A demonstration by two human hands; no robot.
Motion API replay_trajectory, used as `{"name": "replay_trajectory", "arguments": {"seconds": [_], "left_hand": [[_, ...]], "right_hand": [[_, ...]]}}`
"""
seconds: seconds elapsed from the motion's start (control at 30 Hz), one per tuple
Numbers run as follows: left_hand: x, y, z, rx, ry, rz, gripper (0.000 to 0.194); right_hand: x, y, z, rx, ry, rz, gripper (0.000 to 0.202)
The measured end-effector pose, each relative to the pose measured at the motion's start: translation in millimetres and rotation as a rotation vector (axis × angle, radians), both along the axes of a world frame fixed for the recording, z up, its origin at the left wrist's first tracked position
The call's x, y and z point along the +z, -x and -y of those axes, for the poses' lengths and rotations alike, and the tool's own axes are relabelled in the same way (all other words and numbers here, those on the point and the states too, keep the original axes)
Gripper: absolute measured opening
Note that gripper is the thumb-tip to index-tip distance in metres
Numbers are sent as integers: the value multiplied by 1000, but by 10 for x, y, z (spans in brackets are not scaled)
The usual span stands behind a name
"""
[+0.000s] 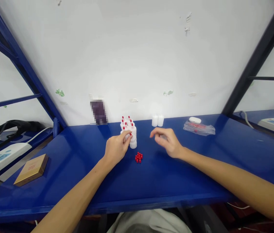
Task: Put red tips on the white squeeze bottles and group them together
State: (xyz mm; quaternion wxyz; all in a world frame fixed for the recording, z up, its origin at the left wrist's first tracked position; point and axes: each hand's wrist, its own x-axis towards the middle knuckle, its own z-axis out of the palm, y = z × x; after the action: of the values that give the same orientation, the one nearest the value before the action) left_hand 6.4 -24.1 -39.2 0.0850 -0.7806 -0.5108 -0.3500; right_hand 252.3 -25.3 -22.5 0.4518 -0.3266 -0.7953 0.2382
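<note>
Several white bottles [133, 142] with small red caps stand grouped near the middle of the blue table. My left hand [118, 146] is at the front of the group, its thumb and index finger pinched on a red cap at the top of a bottle. To the right, my right hand [168, 141] hovers over the table with its fingers curled but apart, and nothing shows between them. A small cluster of loose red caps [139, 157] lies on the table between the hands, in front of the bottles.
Two white bottles [157, 120] stand near the wall. A clear plastic bag [199, 127] with red things lies at the right, beside a white oval object [195, 119]. At the left are a gold box [31, 169] and a power strip [4, 160]. Shelf posts frame the table [176, 191].
</note>
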Motion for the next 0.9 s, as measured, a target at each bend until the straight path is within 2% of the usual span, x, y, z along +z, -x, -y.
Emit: {"name": "replay_trajectory", "arguments": {"seconds": [0.13, 0.27, 0.37, 0.47, 0.53, 0.67, 0.9], "left_hand": [[-10, -10, -11, -2, 2, -42, 28], [-4, -35, 16, -23, -24, -28, 30], [12, -53, 74, -170, -66, 5, 26], [29, -62, 134, -398, -83, -70, 23], [42, -62, 159, -478, -70, -124, 22], [71, -60, 179, -477, -16, -155, 21], [89, -62, 180, -422, 69, -263, 20]], "right_hand": [[221, -128, -302, -152, 28, -200, 25], [410, -247, -812, -304, 17, -342, 16], [464, -313, -1215, -371, 104, -476, 14], [446, -334, -1513, -406, 126, -508, 14], [409, -329, -1631, -422, 126, -511, 15], [294, -317, -1715, -421, 126, -475, 20], [98, -326, -1680, -417, 127, -355, 33]]}}
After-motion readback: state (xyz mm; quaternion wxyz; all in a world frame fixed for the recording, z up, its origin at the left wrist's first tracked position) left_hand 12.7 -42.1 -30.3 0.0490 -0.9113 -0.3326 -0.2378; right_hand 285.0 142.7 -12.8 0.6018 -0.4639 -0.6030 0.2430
